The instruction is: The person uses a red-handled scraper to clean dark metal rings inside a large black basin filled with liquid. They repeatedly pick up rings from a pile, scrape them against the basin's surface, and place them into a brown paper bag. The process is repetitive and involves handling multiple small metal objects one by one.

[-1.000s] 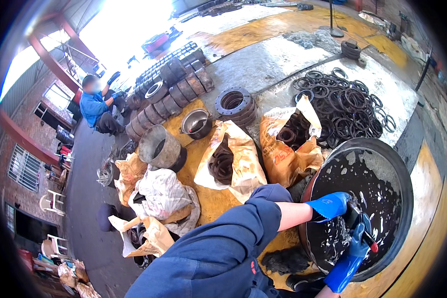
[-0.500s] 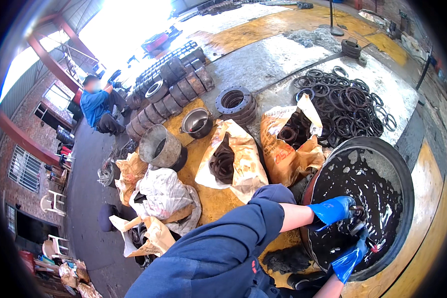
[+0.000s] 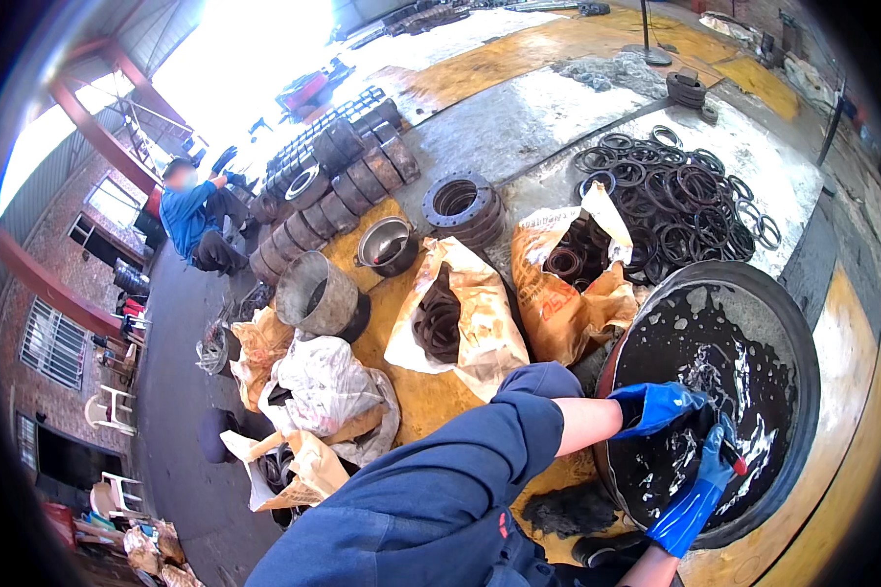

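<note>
The largest thing near the work is a round tub (image 3: 806, 391), which holds a dark, shiny content with pale streaks. Behind it lies a wide pile of black rings (image 3: 695, 186), and beside the tub stands an open paper sack (image 3: 568, 318), also with dark rings inside. Farther to the left is a stack of flanged rings (image 3: 482, 221). Over the tub's content, the two blue-gloved hands are close together. The left hand (image 3: 662, 406) has its fingers bent toward a dark patch between the hands; whether it grips something, one cannot tell. The right hand (image 3: 713, 467) is closed around a red-ended tool (image 3: 737, 460), the smallest thing here, located above the tub, its red end pointing out from the glove.
</note>
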Available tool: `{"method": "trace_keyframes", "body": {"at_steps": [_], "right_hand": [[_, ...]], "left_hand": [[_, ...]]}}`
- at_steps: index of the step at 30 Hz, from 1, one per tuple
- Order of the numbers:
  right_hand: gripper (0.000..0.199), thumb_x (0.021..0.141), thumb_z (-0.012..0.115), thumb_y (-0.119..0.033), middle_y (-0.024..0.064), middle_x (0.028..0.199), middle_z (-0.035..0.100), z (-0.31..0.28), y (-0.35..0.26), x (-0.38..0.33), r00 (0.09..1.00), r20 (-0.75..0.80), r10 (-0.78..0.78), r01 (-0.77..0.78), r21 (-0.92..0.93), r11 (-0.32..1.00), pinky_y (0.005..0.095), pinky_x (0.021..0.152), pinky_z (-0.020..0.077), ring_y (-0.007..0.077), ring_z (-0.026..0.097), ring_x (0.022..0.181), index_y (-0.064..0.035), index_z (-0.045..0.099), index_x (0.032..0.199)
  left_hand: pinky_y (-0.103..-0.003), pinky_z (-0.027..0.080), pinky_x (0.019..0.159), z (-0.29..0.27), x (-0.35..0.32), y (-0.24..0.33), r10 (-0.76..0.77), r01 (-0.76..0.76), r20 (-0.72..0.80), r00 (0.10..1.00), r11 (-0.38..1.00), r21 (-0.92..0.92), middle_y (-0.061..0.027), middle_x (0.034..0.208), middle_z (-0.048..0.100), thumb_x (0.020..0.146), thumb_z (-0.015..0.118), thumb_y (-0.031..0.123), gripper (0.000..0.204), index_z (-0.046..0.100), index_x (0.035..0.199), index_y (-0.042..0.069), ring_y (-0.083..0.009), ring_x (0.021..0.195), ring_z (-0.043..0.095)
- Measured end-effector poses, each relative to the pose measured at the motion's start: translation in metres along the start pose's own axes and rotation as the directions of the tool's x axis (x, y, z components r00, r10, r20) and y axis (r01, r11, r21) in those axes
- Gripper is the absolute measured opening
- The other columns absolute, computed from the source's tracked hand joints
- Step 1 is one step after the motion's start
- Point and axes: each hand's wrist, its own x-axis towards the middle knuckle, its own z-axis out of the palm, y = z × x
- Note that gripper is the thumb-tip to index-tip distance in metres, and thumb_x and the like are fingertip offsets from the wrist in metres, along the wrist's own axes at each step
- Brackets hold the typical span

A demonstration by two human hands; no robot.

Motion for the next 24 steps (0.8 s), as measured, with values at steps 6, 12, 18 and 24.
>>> {"method": "trace_keyframes", "body": {"at_steps": [6, 12, 18, 24], "right_hand": [[0.032, 0.097, 0.067, -0.015, 0.0194, 0.122, 0.069, 0.006, -0.010, -0.025, 0.957, 0.165, -0.241, 0.274, -0.225, 0.935, 0.0401, 0.099, 0.0514, 0.0297, 0.067, 0.112, 0.0031, 0.066, 0.123], [0.040, 0.080, 0.068, 0.004, 0.0192, 0.114, 0.072, 0.024, -0.075, -0.056, 0.821, 0.371, -0.434, 0.548, -0.300, 0.781, 0.0410, 0.091, 0.0557, 0.0371, 0.071, 0.104, -0.0039, 0.070, 0.118], [0.044, 0.084, 0.064, -0.007, 0.0160, 0.128, 0.068, 0.016, -0.046, -0.062, 0.735, 0.580, -0.351, 0.639, -0.422, 0.643, 0.0384, 0.072, 0.0588, 0.0361, 0.073, 0.085, -0.0149, 0.067, 0.127], [0.032, 0.081, 0.075, -0.014, 0.0146, 0.112, 0.074, -0.001, 0.001, -0.063, 0.845, 0.463, -0.267, 0.455, -0.361, 0.814, 0.0423, 0.085, 0.0568, 0.0330, 0.072, 0.098, -0.0105, 0.073, 0.112]], "left_hand": [[-0.032, 0.040, 0.072, -0.011, 0.017, -0.023, -0.056, 0.043, -0.118, 0.991, 0.993, -0.109, -0.0059, 0.083, 0.063, 0.098, 0.064, 0.048, 0.039, 0.070, 0.097, 0.009, -0.0168, 0.075, 0.051], [-0.035, 0.044, 0.065, -0.011, 0.014, -0.007, 0.036, -0.037, -0.024, 0.999, 0.999, -0.022, -0.0079, 0.077, 0.066, 0.088, 0.072, 0.027, 0.025, 0.071, 0.084, 0.003, -0.0192, 0.069, 0.058], [-0.044, 0.053, 0.072, -0.002, 0.019, -0.016, 0.109, -0.007, -0.233, 0.966, 0.917, 0.399, -0.0223, 0.089, 0.069, 0.083, 0.070, 0.014, 0.022, 0.067, 0.099, -0.001, -0.0400, 0.086, 0.069], [-0.043, 0.053, 0.074, -0.006, 0.023, -0.008, 0.205, -0.111, -0.141, 0.969, 0.863, 0.492, -0.0218, 0.093, 0.070, 0.085, 0.068, 0.011, 0.016, 0.068, 0.098, 0.002, -0.0398, 0.090, 0.069]]}}
